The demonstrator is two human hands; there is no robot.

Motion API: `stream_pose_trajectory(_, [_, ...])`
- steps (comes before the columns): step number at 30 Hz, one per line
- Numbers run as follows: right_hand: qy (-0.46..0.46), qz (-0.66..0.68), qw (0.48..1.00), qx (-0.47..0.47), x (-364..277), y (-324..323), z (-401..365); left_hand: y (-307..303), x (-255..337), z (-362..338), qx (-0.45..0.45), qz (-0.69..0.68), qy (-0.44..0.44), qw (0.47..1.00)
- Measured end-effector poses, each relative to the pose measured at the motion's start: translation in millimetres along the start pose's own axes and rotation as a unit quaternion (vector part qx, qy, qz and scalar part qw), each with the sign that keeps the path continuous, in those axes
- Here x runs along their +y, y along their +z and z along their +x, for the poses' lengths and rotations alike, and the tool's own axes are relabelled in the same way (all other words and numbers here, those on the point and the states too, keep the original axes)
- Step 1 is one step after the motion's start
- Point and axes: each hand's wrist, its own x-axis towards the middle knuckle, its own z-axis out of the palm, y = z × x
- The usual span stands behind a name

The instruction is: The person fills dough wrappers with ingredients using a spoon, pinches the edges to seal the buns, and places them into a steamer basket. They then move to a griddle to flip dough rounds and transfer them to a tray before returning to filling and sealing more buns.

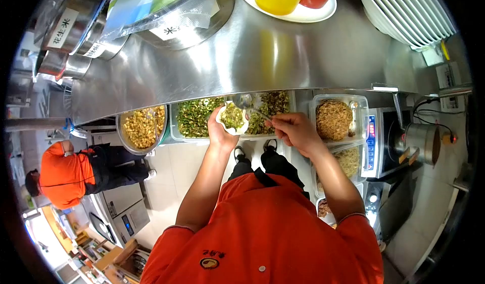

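Note:
My left hand cups a round white dough wrapper with its fingers curled around the edge. Chopped green filling lies in the middle of the wrapper. Pinched in my right hand is the handle of a metal spoon, its bowl close beside the wrapper's upper right edge. Both hands are above a clear tub of chopped green filling, partly covered from view by the left hand and wrapper.
A bowl of yellow filling stands left, a tub of brown filling right. Beyond the right tubs are a scale and a pot. A steel shelf overhangs the tubs, carrying stacked plates. Another person stands at left.

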Motion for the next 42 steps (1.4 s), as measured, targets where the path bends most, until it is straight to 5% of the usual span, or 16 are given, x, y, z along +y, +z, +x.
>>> stream_pose_trajectory(5, [0.041,0.001,0.998,-0.048,27.5,14.1,10.5,4.2,-3.6,3.8,-0.007,-0.038,0.005,0.999])
stream_pose_trajectory(7, [0.164,0.191,0.961,-0.117,26.8,9.6,12.9,12.5,2.3,-2.8,0.001,-0.043,0.005,0.999])
stream_pose_trajectory(11, [0.096,0.223,0.962,-0.125,24.4,-15.3,14.8,-2.9,12.8,-9.4,-0.003,-0.072,0.006,0.997])
stream_pose_trajectory(14, [0.003,-0.129,0.990,0.062,40.0,-21.9,59.3,-34.0,25.5,-7.0,0.045,-0.020,0.001,0.999])
stream_pose_trajectory(15, [0.001,-0.121,0.990,0.066,63.3,-29.8,86.0,-38.6,29.9,-14.9,0.069,-0.019,-0.017,0.997])
stream_pose_trajectory(16, [-0.067,-0.390,0.912,0.112,87.8,-39.7,115.6,-53.6,33.0,-13.4,0.035,-0.028,-0.026,0.999])
stream_pose_trajectory(17, [-0.128,-0.622,0.758,0.149,105.7,-42.9,132.2,-67.9,36.2,-11.0,0.002,-0.032,-0.037,0.999])
stream_pose_trajectory(21, [-0.110,-0.611,0.772,0.137,123.9,-21.1,145.3,-70.9,43.5,-33.8,0.033,-0.069,-0.008,0.997])
stream_pose_trajectory(23, [-0.240,-0.611,0.745,0.118,125.9,-8.1,130.4,-81.3,43.8,-33.4,0.023,-0.048,0.011,0.999])
stream_pose_trajectory(27, [-0.135,-0.635,0.759,0.041,112.2,4.9,148.2,-82.2,43.3,-35.7,0.018,-0.044,0.043,0.998])
stream_pose_trajectory(29, [-0.225,-0.594,0.748,0.192,107.1,5.5,165.8,-74.7,41.9,-37.9,0.059,-0.037,0.037,0.997])
stream_pose_trajectory(33, [-0.248,-0.593,0.738,0.207,110.1,11.6,182.7,-91.4,46.1,-25.3,0.054,-0.063,-0.012,0.996])
stream_pose_trajectory(35, [-0.183,-0.625,0.754,0.087,107.4,19.6,158.6,-83.6,46.2,-29.8,0.061,-0.050,-0.012,0.997])
stream_pose_trajectory(38, [-0.141,-0.596,0.790,0.024,105.2,18.8,122.4,-77.8,46.6,-32.6,0.055,-0.050,-0.005,0.997])
stream_pose_trajectory(42, [-0.162,-0.603,0.777,-0.077,168.1,-17.5,155.5,-77.5,47.1,-33.4,0.014,-0.066,0.009,0.998])
